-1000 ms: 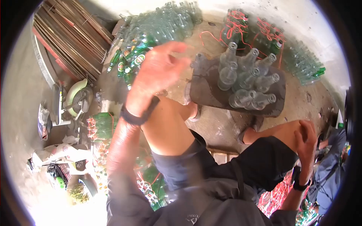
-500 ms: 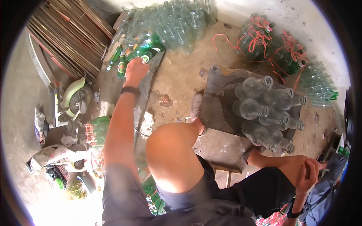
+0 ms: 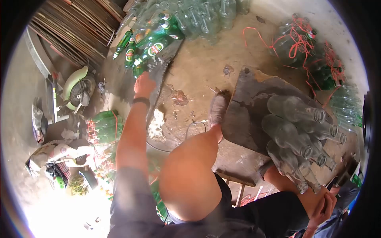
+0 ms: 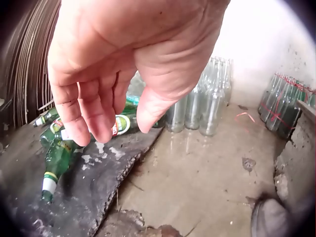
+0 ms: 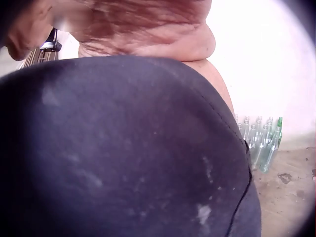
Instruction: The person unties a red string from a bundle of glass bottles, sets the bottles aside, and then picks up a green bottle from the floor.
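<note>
Nearest the person, the right hand (image 3: pixel 325 207) rests on the right leg (image 3: pixel 283 183) at the hem of the black shorts (image 3: pixel 274 214). Its fingers lie loosely on the leg and hold nothing.

Just beyond, a stack of clear bottles (image 3: pixel 295 131) lies on its side on a dark slab (image 3: pixel 248 115), necks pointing right. A shoe (image 3: pixel 217 109) is planted against the slab's left edge.

Farther left, the left arm stretches across the concrete floor (image 3: pixel 206 63). The left hand (image 3: pixel 143 84) hangs over a grey board (image 4: pixel 94 192), its fingers (image 4: pixel 84 116) loosely curled with the thumb apart, gripping nothing. They hang just above the green beer bottles (image 3: pixel 152 45), which lie in a loose heap on the board's far end. One with a red label (image 4: pixel 121 124) is closest under the fingertips.

A circular saw (image 3: pixel 78 90) sits to the left. Upright clear bottles (image 3: pixel 206 18) stand along the far wall, and bundles (image 3: pixel 295 39) tied with red string sit far right.

By the look of it, some of the work is done: one stack is laid on the slab and several bundles are tied. The green bottles remain unsorted, and none is yet in hand.
</note>
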Demonstrator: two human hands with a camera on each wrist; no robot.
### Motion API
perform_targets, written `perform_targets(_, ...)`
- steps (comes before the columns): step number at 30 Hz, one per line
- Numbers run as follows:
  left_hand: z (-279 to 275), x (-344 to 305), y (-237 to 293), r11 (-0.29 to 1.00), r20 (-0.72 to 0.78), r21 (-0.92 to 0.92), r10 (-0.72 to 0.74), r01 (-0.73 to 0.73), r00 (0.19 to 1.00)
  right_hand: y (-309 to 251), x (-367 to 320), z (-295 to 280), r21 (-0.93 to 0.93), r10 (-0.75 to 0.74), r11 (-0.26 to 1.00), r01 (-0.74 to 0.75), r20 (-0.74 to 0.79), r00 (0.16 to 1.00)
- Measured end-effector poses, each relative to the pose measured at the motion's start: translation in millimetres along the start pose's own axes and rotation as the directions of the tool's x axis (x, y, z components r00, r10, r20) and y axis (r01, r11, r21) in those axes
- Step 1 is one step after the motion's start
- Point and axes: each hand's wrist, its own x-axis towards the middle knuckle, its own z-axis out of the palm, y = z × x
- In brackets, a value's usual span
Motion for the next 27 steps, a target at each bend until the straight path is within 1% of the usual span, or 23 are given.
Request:
perform_targets(2,7,2,-12,1.0,-0.009,0.016,-0.007,0.007,1.0,-1,3,-1,0.004,0.002,1.0,-0.002,0.012,1.0)
perform_targets(4,13,8,-28,1.0,-0.096,0.025,0.004,-0.001,0.995,-9,8,-2,0.025,-0.001,1.0,0.0,0.044,0.999)
perform_targets(5,14,13,-34,1.0,-0.092,0.024,-0.001,0.004,0.996,-5,7,-5,0.023,-0.004,1.0,0.003,0.049,0.999)
perform_targets(7,11,25,-42,0.996,-0.07,0.088,-0.004,0.01,0.998,9,4,-10,-0.006,0.031,1.0,-0.03,0.136,0.99)
perform_targets(8,9,29,-42,0.996,-0.068,0.089,-0.009,0.015,0.998,14,10,-5,-0.006,0.028,1.0,-0.027,0.141,0.99)
perform_targets(10,3,39,-43,0.996,-0.116,0.087,0.039,-0.029,0.993,19,14,2,-0.004,0.002,1.0,-0.002,0.148,0.989)
perform_targets(11,0,46,-42,0.996,-0.113,0.087,0.037,-0.027,0.993,20,17,5,-0.005,-0.008,1.0,0.009,0.151,0.989)
perform_targets(13,-3,66,-41,0.99,-0.05,0.142,0.011,-0.004,0.999,22,21,9,-0.01,-0.029,0.999,0.031,0.154,0.988)
perform_targets(14,0,76,-46,0.99,-0.045,0.141,0.01,-0.003,0.999,24,23,11,-0.013,-0.039,0.999,0.041,0.157,0.987)
perform_targets(16,10,97,-56,0.987,-0.097,0.155,0.046,-0.03,0.994,25,26,13,-0.022,-0.056,0.998,0.061,0.164,0.985)
perform_targets(17,11,104,-56,0.983,-0.065,0.182,0.035,-0.023,0.997,25,28,15,-0.026,-0.065,0.997,0.07,0.165,0.984)
perform_targets(22,25,132,-59,0.983,-0.017,0.185,0.002,0.001,1.0,28,34,16,-0.058,-0.105,0.991,0.117,0.172,0.979)
perform_targets(24,29,139,-58,0.973,-0.015,0.23,0.013,-0.009,1.0,29,35,14,-0.073,-0.119,0.988,0.133,0.176,0.977)
perform_targets(27,40,147,-61,0.972,0.003,0.233,-0.012,0.011,1.0,28,37,11,-0.09,-0.139,0.983,0.157,0.18,0.974)
